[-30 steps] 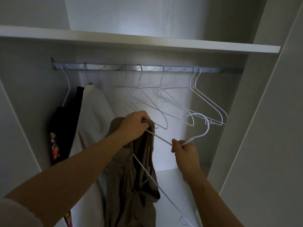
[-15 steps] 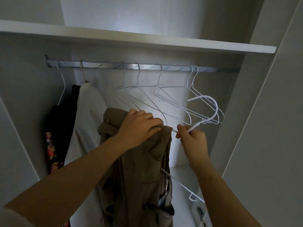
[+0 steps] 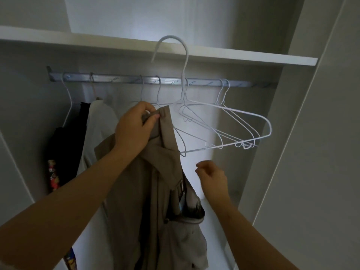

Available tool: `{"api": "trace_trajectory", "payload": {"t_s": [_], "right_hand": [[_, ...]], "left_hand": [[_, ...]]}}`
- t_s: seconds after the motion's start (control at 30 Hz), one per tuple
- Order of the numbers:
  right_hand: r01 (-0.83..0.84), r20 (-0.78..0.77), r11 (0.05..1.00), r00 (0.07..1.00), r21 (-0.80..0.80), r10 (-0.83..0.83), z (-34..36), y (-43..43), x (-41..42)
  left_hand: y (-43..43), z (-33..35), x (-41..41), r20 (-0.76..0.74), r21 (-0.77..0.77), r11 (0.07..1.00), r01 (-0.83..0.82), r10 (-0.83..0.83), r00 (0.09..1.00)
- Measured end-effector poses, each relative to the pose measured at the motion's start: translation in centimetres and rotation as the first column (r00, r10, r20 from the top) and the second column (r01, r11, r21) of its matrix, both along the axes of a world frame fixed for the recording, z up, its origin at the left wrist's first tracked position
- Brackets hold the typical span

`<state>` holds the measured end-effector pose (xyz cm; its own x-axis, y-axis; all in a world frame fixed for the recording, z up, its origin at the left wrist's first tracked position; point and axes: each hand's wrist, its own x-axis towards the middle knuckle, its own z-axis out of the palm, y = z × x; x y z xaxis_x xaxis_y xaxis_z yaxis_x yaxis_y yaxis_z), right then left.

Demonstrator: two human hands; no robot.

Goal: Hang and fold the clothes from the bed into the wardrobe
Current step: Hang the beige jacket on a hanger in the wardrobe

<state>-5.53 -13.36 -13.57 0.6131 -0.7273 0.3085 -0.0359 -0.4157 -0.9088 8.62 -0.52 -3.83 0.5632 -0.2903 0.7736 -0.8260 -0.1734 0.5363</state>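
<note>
- Garment (image 3: 152,191), tan, hangs in front of the open wardrobe, held up at its top edge just below the rail (image 3: 120,78); its lower folds drop out of view at the bottom.
- Left hand (image 3: 134,127) holds it, fingers (image 3: 153,115) clenched on the bunched cloth at the top.
- White wire hanger (image 3: 186,55) stands up beside that grip; its hook rises above the rail, in front of the shelf (image 3: 233,55) edge, and is not on the rail. One arm of it reaches out to the right.
- Right hand (image 3: 213,178) is lower, to the right of the garment, fingers released and loosely curled, holding nothing.
- Empty hangers (image 3: 245,144) hang on the rail behind, bunched toward the right.
- At the rail's left end hang a cream garment (image 3: 101,123) and a black one (image 3: 66,145), with a patterned cloth (image 3: 52,176) below.
- White side panel (image 3: 311,152) closes the wardrobe on the right; the inside is dim, with a brighter patch on the back wall (image 3: 194,16) above the shelf.
</note>
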Motion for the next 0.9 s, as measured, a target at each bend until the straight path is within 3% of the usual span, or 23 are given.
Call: {"api": "trace_trajectory", "payload": {"t_s": [0.07, 0.17, 0.27, 0.4, 0.63, 0.7, 0.73, 0.77, 0.83, 0.9], "right_hand": [[-0.134, -0.153, 0.990, 0.980, -0.029, 0.129, 0.1, -0.1, 1.4], [-0.321, -0.263, 0.943, 0.921, -0.092, 0.288, 0.6, 0.5, 3.3], [-0.404, -0.404, 0.904, 0.857, -0.140, 0.320, 0.5, 1.3, 4.4], [-0.354, -0.474, 0.921, 0.847, -0.163, 0.242, 0.4, 1.1, 5.3], [-0.066, -0.548, 0.944, 0.826, -0.323, -0.130, 0.4, -2.7, 4.5], [0.024, -0.489, 0.983, 0.865, -0.182, -0.111, 0.4, -3.6, 4.1], [0.065, -0.396, 0.998, 0.916, 0.003, -0.059, 0.6, -3.9, 3.8], [0.076, -0.272, 0.971, 0.962, 0.225, -0.012, 0.9, -4.0, 3.5], [0.017, -0.071, 0.825, 0.997, 0.565, 0.028, 1.6, -4.3, 3.0], [-0.035, -0.047, 0.736, 0.995, 0.676, 0.090, 1.9, -4.8, 2.6]], "left_hand": [[0.3, 0.8, -0.1, 0.018, -0.031, 0.999, 0.023, -0.022, 1.000], [0.8, 1.6, -0.2, 0.043, -0.036, 0.999, 0.031, -0.029, 0.999], [1.7, 2.0, 0.2, 0.049, -0.069, 0.998, 0.008, -0.005, 0.999], [3.6, 2.5, 1.4, 0.047, -0.092, 0.995, -0.038, 0.042, 0.998], [6.7, 2.1, 3.4, 0.055, -0.062, 0.997, -0.046, 0.050, 0.997], [7.3, 1.8, 3.9, 0.114, -0.023, 0.997, -0.073, 0.076, 0.991], [7.4, 1.6, 4.1, 0.150, 0.020, 0.995, -0.095, 0.091, 0.985], [7.6, 1.4, 4.4, 0.171, 0.057, 0.993, -0.106, 0.095, 0.981], [8.0, 0.7, 4.9, 0.170, 0.072, 0.994, -0.081, 0.068, 0.983], [8.4, 0.2, 5.4, 0.164, 0.050, 0.998, -0.047, 0.039, 0.986]]}}
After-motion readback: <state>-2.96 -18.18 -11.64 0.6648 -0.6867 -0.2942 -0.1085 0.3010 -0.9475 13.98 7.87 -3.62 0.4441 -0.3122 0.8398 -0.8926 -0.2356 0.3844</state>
